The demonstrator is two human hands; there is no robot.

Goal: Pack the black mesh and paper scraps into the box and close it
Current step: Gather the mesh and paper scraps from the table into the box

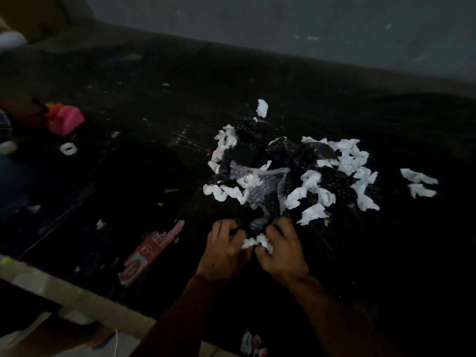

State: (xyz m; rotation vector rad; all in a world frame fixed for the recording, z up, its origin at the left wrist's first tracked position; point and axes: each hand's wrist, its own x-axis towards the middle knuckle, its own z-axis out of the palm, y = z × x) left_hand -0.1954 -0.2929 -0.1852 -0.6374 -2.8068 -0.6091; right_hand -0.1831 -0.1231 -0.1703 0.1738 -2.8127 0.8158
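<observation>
Dim light; a dark mat (154, 163) covered most of the floor. Both hands worked side by side at the near edge of a heap. The left hand (225, 249) had its fingers curled shut around a white paper scrap (249, 242), with a bit of dark material under the fingertips. The right hand (280, 249) was likewise closed, pinching another white scrap (265, 243) just beside the first; the two scraps touched between the hands. The heap lay directly beyond the hands: crumpled black mesh (288, 153) mixed with white paper scraps (347, 158) and a piece of clear bubble wrap (260, 184) near its middle. Two loose scraps (418, 181) sat apart to the right of the heap, and one more (262, 108) at its far edge. No box could be made out in the dark. To the left, well apart from the heap, a pink toy (65, 119) rested near a small white ring (68, 148). A flattened red-and-white carton (152, 251) lay on the mat left of the left hand. Small litter dotted the mat.
</observation>
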